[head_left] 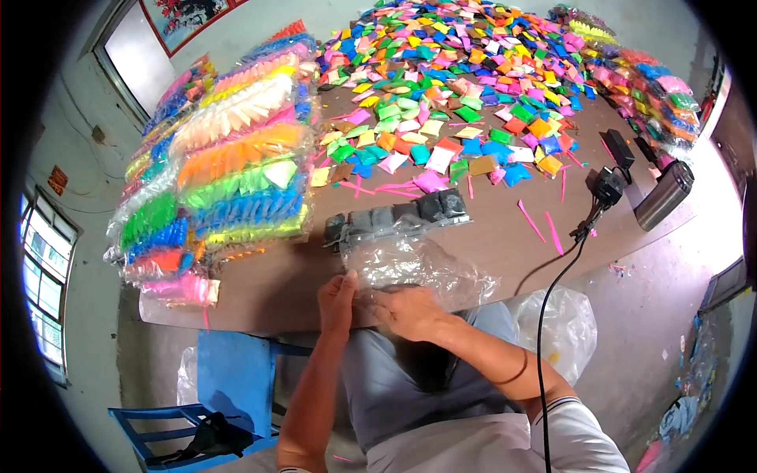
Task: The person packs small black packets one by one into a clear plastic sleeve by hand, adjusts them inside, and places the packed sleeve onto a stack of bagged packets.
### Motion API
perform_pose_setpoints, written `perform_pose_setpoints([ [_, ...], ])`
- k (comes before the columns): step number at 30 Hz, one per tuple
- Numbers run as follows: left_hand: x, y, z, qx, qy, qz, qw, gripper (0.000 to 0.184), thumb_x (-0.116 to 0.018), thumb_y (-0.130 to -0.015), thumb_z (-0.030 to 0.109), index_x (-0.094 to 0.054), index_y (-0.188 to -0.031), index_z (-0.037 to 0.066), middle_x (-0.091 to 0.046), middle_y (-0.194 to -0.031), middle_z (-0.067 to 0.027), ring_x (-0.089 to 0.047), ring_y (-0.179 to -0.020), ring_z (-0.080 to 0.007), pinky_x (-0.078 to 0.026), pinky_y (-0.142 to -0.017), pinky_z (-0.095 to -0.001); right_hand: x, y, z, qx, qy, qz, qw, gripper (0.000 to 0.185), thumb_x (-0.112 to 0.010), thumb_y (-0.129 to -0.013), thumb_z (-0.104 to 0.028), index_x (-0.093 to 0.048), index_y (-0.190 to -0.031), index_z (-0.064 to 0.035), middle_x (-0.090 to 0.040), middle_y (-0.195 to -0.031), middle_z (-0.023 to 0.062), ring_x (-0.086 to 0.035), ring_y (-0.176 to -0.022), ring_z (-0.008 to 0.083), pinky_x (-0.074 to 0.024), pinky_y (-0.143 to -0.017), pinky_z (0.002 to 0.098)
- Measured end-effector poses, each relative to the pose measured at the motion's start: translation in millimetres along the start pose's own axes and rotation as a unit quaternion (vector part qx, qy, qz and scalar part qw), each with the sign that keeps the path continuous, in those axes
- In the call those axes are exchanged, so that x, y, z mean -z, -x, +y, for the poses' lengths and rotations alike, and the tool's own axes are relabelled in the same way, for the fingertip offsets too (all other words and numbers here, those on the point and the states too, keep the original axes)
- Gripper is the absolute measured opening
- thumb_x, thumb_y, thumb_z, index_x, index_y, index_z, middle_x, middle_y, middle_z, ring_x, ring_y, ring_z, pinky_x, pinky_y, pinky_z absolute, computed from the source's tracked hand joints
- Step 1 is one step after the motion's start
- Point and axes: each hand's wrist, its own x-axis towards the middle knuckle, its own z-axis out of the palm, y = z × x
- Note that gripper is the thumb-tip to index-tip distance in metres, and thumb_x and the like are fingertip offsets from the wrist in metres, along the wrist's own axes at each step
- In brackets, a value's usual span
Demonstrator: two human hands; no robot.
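Firstly, window [49, 288]: barred and bright, far left of the clear bag [410, 264], which is the landmark for every place below.
Bagged stacks [236, 169]: tall, layered rows of orange, green, blue, yellow and white packets in shiny film, left of the clear bag and reaching well beyond it.
Chair [234, 370]: blue, nearer the wearer than the clear bag and to its left, with a dark item on it.
Left hand [337, 296]: at the clear bag's near left corner, thumb and fingers closed together, pinching the film.
Black packets [406, 213]: a row of about 6, dark grey to black, along the clear bag's far edge; whether they sit inside it, I cannot tell.
Clear bag: crumpled, see-through, lying on the brown table [501, 248] just ahead of the wearer's lap.
Right hand [410, 311]: at the clear bag's near edge, fingers bent and pointing left; I cannot tell whether it grips the film.
Loose pile [457, 87]: a great spread of small many-coloured packets, beyond the clear bag.
Pink strips [531, 221]: 2 thin pieces, right of the clear bag.
Black cable [544, 331]: right of the clear bag, rising to a cluster of plugs [605, 189].
Right-hand stacks [646, 87]: more colourful packets in film, far beyond the clear bag and to its right.
Flask [665, 195]: metallic, tilted in view, well to the right of the clear bag.
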Motion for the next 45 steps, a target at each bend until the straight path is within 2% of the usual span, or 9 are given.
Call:
perform_pose_setpoints([
  [8,6,11,8,-0.017,-0.024,-0.057,0.998,0.028,-0.061,-0.094,0.032,-0.062,-0.080,0.008,-0.058,-0.076,0.0026,-0.051,-0.070,-0.0068,-0.040,-0.066,-0.0235,18,-1,6,0.020,-0.021,-0.028,0.999,0.037,-0.050,-0.094,-0.023,-0.056,-0.129,-0.0132,-0.067,-0.088,0.0212,-0.063,-0.086,0.0415,-0.0493,-0.076,0.0508],
  [13,5,20,14,-0.010,-0.011,-0.058,0.998,0.021,-0.066,-0.093,0.024,-0.063,-0.089,0.003,-0.062,-0.080,0.0019,-0.052,-0.074,-0.0053,-0.042,-0.068,-0.0217,15,-2,9,0.026,-0.027,-0.027,0.999,0.033,-0.053,-0.093,-0.021,-0.058,-0.125,-0.0173,-0.066,-0.089,0.0201,-0.062,-0.087,0.0419,-0.0490,-0.076,0.0511],
  [18,9,15,1,-0.006,-0.028,-0.057,0.998,0.024,-0.062,-0.095,0.028,-0.062,-0.093,0.005,-0.063,-0.085,-0.0004,-0.056,-0.079,-0.0082,-0.044,-0.075,-0.0238,6,2,12,0.079,-0.050,0.105,0.990,0.033,-0.052,-0.090,-0.013,-0.059,-0.122,-0.0154,-0.065,-0.086,0.0202,-0.062,-0.084,0.0400,-0.0489,-0.072,0.0485],
  [22,8,12,7,0.001,-0.056,-0.056,0.997,0.027,-0.063,-0.095,0.029,-0.062,-0.093,0.003,-0.062,-0.083,0.0005,-0.054,-0.076,-0.0051,-0.043,-0.070,-0.0207,2,4,15,0.090,-0.050,0.115,0.988,0.034,-0.052,-0.091,-0.013,-0.059,-0.124,-0.0179,-0.065,-0.086,0.0197,-0.062,-0.082,0.0391,-0.0496,-0.071,0.0480],
  [32,24,10,7,0.027,-0.110,-0.088,0.990,0.023,-0.066,-0.093,0.026,-0.063,-0.098,0.003,-0.062,-0.084,0.0016,-0.054,-0.077,-0.0049,-0.043,-0.068,-0.0209,3,-14,26,0.083,-0.090,0.048,0.991,0.026,-0.054,-0.090,-0.019,-0.064,-0.114,-0.0161,-0.066,-0.091,0.0221,-0.062,-0.086,0.0428,-0.0491,-0.073,0.0513],
  [37,16,16,-5,-0.059,-0.097,-0.063,0.992,0.017,-0.064,-0.095,0.023,-0.064,-0.094,0.007,-0.059,-0.087,0.0046,-0.052,-0.080,-0.0046,-0.042,-0.072,-0.0223,9,-20,17,0.067,-0.055,0.005,0.996,0.025,-0.055,-0.087,-0.017,-0.065,-0.110,-0.0142,-0.066,-0.090,0.0227,-0.062,-0.086,0.0428,-0.0490,-0.073,0.0504],
  [40,20,13,-19,-0.061,-0.107,-0.033,0.992,0.020,-0.062,-0.096,0.025,-0.064,-0.095,0.005,-0.061,-0.086,0.0030,-0.053,-0.080,-0.0056,-0.044,-0.072,-0.0229,17,-13,9,0.043,-0.114,0.035,0.992,0.027,-0.060,-0.085,-0.026,-0.067,-0.105,-0.0103,-0.066,-0.086,0.0218,-0.063,-0.084,0.0423,-0.0500,-0.076,0.0493],
  [43,24,13,-23,-0.062,-0.088,-0.018,0.994,0.022,-0.060,-0.097,0.027,-0.064,-0.094,0.005,-0.062,-0.086,0.0009,-0.054,-0.079,-0.0066,-0.045,-0.072,-0.0235,29,4,25,0.028,-0.007,0.087,0.996,0.040,-0.067,-0.079,-0.039,-0.068,-0.102,-0.0069,-0.067,-0.090,0.0194,-0.064,-0.088,0.0399,-0.0503,-0.081,0.0471],
  [45,23,15,-19,-0.058,-0.068,-0.016,0.996,0.023,-0.060,-0.097,0.027,-0.064,-0.094,0.005,-0.063,-0.086,0.0000,-0.055,-0.078,-0.0072,-0.045,-0.071,-0.0240,48,24,45,-0.022,0.162,0.133,0.977,0.052,-0.072,-0.072,-0.050,-0.068,-0.098,-0.0054,-0.067,-0.098,0.0170,-0.063,-0.094,0.0374,-0.0497,-0.087,0.0447],
])
